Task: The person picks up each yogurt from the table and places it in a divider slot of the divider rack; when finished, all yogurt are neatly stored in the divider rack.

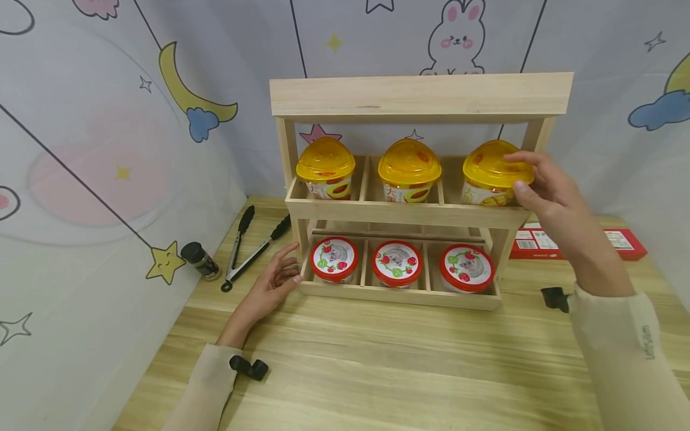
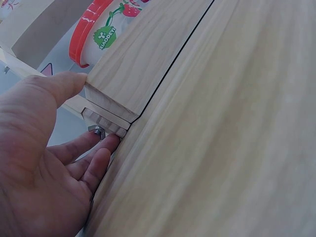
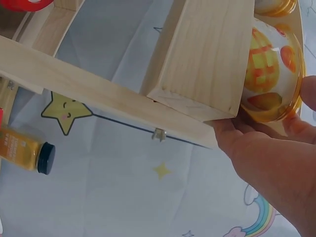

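A two-tier wooden rack stands against the back cloth. Three cups with domed yellow lids fill its upper compartments: a left cup, a middle cup and a right cup. My right hand holds the right cup, its thumb and fingers at the lid and side; in the right wrist view the shelf board hides part of this cup. At the rack's lower left corner is my left hand, thumb touching the front edge and fingers loosely bent beside a bolt.
Red-rimmed strawberry tubs sit in the lower compartments. Tongs and a dark-capped jar lie left of the rack. Behind it on the right is a red box. An amber bottle shows in the right wrist view.
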Demonstrator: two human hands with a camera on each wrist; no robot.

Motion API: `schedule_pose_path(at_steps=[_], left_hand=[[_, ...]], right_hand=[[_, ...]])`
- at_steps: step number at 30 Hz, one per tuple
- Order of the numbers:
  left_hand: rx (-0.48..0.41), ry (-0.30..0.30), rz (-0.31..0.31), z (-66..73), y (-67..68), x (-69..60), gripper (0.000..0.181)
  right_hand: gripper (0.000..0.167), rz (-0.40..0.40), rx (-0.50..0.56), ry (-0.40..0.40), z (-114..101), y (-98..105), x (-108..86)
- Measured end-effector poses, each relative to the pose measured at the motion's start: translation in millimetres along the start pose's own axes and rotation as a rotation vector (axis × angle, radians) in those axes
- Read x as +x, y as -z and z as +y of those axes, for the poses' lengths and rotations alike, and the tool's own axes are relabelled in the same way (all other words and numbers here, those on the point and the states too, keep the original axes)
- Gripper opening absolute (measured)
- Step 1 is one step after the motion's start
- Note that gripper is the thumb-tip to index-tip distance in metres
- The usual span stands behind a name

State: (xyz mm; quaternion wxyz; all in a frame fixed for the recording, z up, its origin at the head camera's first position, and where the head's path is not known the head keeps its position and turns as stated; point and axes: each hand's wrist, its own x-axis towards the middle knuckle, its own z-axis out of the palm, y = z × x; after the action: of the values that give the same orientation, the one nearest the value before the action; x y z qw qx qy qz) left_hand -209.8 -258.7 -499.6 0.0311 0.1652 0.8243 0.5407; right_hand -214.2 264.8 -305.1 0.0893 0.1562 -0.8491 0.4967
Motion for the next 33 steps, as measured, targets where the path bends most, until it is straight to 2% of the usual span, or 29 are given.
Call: schedule_pose_path(at_steps=[6, 12, 23, 27, 33], left_hand=[[-0.002, 0.001, 0.001, 0.4, 0.2, -0.4, 0.075], [-0.002, 0.008, -0.001, 0.0, -1.1, -0.5, 0.075], [0.013, 0.024, -0.007, 2.3, 0.1, 3.7, 0.074], [0.033, 0.022, -0.012, 3.6, 1.6, 3.2, 0.073], [0.14, 0.008, 0.014, 12.4, 6.7, 1.3, 0.074]], right_hand=[[0.043, -0.023, 0.012, 0.022, -3, -4, 2.0], [0.043, -0.029, 0.016, 0.001, -3, -4, 1.9], [0.045, 0.021, 0.099, 0.021, -3, -1, 0.2], [0.05, 0.06, 0.021, 0.009, -6, 1, -5.2], [0.058, 0.107, -0.122, 0.099, -4, 2, -20.4]])
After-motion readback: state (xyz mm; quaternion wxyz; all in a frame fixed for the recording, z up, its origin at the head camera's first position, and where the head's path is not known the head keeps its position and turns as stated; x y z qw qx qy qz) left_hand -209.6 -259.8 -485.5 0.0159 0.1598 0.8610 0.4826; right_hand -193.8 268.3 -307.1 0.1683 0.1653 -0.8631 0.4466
